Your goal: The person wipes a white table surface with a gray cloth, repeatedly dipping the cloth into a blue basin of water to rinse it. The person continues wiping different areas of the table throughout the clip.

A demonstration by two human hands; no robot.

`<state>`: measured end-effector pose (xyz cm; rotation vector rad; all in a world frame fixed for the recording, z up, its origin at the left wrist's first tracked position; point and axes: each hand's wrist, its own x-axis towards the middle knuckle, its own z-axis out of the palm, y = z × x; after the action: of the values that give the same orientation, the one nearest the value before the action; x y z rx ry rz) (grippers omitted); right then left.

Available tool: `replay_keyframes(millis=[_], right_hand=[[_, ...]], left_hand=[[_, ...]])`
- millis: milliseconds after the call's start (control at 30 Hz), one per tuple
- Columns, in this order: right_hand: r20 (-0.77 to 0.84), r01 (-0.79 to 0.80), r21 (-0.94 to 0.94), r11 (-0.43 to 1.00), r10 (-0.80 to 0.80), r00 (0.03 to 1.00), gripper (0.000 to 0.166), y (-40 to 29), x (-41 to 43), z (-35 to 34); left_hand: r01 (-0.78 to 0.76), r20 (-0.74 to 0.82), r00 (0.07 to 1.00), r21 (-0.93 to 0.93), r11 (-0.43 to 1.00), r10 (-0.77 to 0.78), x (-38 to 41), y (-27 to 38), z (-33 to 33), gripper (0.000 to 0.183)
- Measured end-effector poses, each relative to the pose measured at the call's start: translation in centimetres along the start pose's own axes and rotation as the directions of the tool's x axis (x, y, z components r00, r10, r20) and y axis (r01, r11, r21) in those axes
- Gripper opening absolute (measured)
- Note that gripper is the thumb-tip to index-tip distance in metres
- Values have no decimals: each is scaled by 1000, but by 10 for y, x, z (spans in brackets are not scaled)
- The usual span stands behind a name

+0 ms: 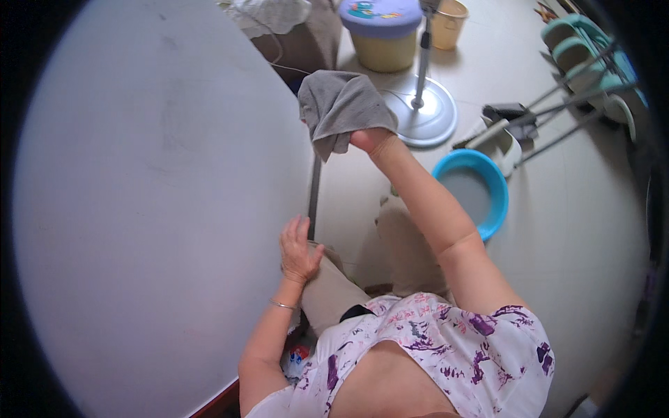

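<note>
A grey cloth (342, 107) is draped over my right hand (368, 140) and hides most of it. Only the heel of the hand and part of the thumb side show, so how the fingers grip is hidden. That arm is stretched forward, with the cloth at the far edge of a large white panel (225, 157) bearing dark smudges. Nearer to me, my left hand (299, 251) lies on the panel's edge, fingers pointing away and thumb apart, holding nothing. A metal bangle (282, 304) circles the left wrist.
On the tiled floor, a blue basin (499, 196) of greyish water sits right of my legs. Beyond are a round silver stand base (441, 117) with a pole, a purple-lidded bucket (384, 49) and an orange bin (448, 26). Right are a dustpan (504, 149) and green slippers (575, 52).
</note>
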<state>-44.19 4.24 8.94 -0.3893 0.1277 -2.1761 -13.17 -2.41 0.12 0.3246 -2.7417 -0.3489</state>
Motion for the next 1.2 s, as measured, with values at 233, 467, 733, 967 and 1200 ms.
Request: replay_keyframes(millis=[233, 467, 733, 967, 1200], right_hand=[[-52, 163, -294, 942, -186, 981, 39, -71, -114, -13], [-162, 23, -836, 548, -286, 944, 9, -175, -263, -45], [-486, -218, -841, 495, -514, 706, 12, -156, -332, -208], [-417, -762, -616, -198, -739, 529, 26, -139, -371, -325], [-598, -665, -50, -746, -511, 618, 45, -109, -373, -410]], left_hand=[[-31, -38, 999, 78, 996, 34, -20, -14, -8, 59], [-31, -87, 995, 217, 976, 51, -11, 24, -30, 56], [-64, 109, 993, 108, 992, 53, -16, 19, -55, 54], [-18, 197, 981, 81, 997, 1, -5, 17, -9, 55], [60, 247, 965, 108, 992, -86, 20, 18, 3, 53]])
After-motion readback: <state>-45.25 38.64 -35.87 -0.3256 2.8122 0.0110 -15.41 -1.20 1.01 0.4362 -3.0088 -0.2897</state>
